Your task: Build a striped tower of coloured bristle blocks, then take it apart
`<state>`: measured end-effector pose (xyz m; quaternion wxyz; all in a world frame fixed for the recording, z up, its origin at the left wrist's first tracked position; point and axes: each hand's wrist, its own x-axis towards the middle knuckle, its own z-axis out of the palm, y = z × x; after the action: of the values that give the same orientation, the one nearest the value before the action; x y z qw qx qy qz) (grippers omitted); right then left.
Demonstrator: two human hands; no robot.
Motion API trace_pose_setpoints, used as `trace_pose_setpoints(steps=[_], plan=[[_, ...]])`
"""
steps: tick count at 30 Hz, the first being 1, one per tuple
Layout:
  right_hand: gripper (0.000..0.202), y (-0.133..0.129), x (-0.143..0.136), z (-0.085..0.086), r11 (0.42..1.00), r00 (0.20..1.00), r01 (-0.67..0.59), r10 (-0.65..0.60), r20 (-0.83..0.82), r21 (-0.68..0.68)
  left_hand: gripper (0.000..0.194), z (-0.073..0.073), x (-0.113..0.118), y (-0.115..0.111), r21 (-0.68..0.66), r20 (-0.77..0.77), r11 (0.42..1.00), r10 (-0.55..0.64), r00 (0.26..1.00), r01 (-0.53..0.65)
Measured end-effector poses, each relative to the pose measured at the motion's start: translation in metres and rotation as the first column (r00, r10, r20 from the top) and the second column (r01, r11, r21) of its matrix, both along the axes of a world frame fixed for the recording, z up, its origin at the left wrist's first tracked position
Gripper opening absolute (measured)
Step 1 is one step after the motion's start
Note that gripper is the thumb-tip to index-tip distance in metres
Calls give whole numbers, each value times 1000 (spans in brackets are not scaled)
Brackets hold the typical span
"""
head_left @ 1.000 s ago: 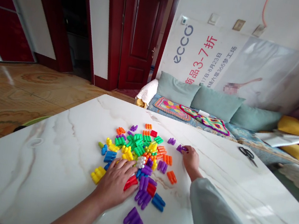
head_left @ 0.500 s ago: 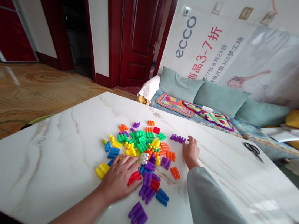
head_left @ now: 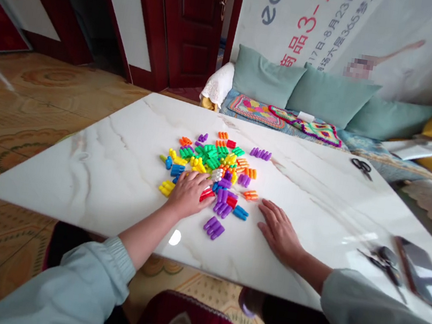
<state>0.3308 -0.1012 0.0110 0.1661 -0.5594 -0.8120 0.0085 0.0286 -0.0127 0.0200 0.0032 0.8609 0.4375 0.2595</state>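
Note:
A heap of colourful plastic toy blocks, each like a row of joined rounded pegs, lies on the white marbled table (head_left: 127, 159). My left hand (head_left: 190, 193) rests on the near left of the heap, fingers spread, beside a red block (head_left: 207, 195) and a yellow block (head_left: 166, 187). What lies beneath its palm is hidden. My right hand (head_left: 278, 233) lies flat on the table right of the heap, fingers stretched out, holding nothing. Nearest to it are an orange block (head_left: 250, 195) and a blue block (head_left: 240, 212). A purple block (head_left: 214, 228) lies apart at the near side.
At the right lie a phone (head_left: 424, 274), a dark-handled tool (head_left: 385, 261) and black scissors (head_left: 361, 166). Behind the table stands a sofa (head_left: 349, 141) with cushions (head_left: 333, 101). A dark red seat (head_left: 192, 323) shows below the near edge.
My right hand has drawn back toward me, away from the far purple block, and now lies flat. My left hand stays on the heap. The view has tilted downward.

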Motion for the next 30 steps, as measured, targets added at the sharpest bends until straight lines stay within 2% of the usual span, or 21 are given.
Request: trace_pose_setpoints(steps=[3, 8, 13, 17, 19, 24, 27, 30], plan=[[44, -10, -4, -2, 1000, 1000, 10, -11, 28, 14, 37, -2, -1, 0, -1, -12, 1000, -2, 1000, 2], [44, -8, -6, -5, 998, 999, 37, -39, 38, 55, 40, -2, -4, 0, 14, -18, 1000, 0, 1000, 0], [43, -7, -5, -5, 997, 998, 46, -49, 44, 58, 36, 13, -5, -8, 68, -18, 996, -51, 999, 52], [43, -7, -5, -3, 998, 998, 48, -50, 38, 47, 31, 22, -3, -22, 31, 103, 998, -48, 993, 45], [42, -6, -5, -3, 998, 998, 44, -46, 34, 55, 26, 18, -6, -32, -11, 162, 1000, -16, 987, 18], [41, -5, -5, -5, 996, 999, 40, -42, 23, 83, 18, -3, -14, -60, -56, 263, 990, 140, 955, -130], [41, -5, -5, -7, 995, 998, 45, -47, 31, 84, 24, -8, -8, -78, -87, 301, 992, 118, 946, -96], [42, -4, -5, -7, 995, 998, 49, -53, 45, 87, 52, -4, 7, -90, -145, 245, 989, 26, 969, 10]])
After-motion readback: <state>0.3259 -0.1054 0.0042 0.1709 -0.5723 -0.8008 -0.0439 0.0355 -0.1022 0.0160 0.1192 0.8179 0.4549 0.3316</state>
